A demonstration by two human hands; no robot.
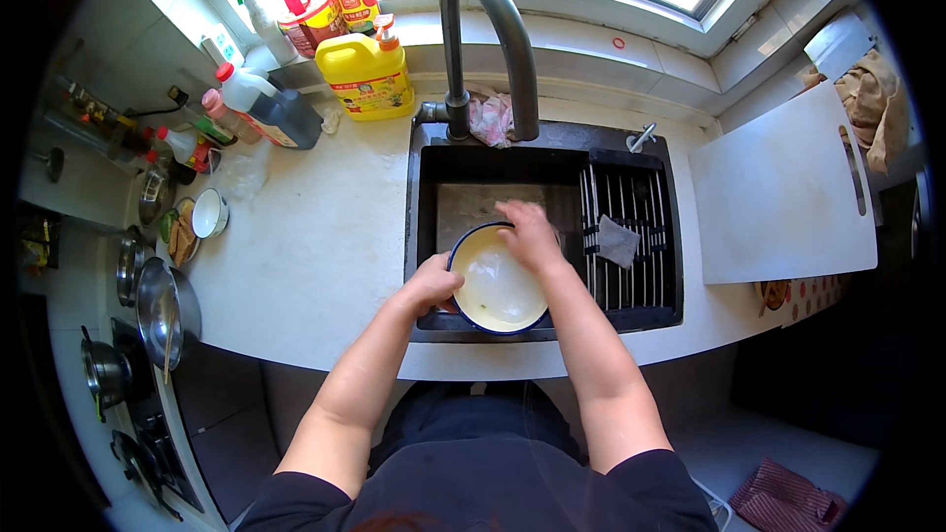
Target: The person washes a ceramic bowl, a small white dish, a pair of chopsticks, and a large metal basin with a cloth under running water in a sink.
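A round cream bowl with a dark blue rim is held tilted over the black sink. My left hand grips its left rim. My right hand lies on the bowl's upper right edge, fingers reaching inside it. The grey curved tap arches over the basin behind the bowl. No water stream is visible.
A black drain rack with a grey cloth fills the sink's right part. A white cutting board lies to the right. A yellow jug, bottles and a small white bowl stand at the left. Pots sit on the stove.
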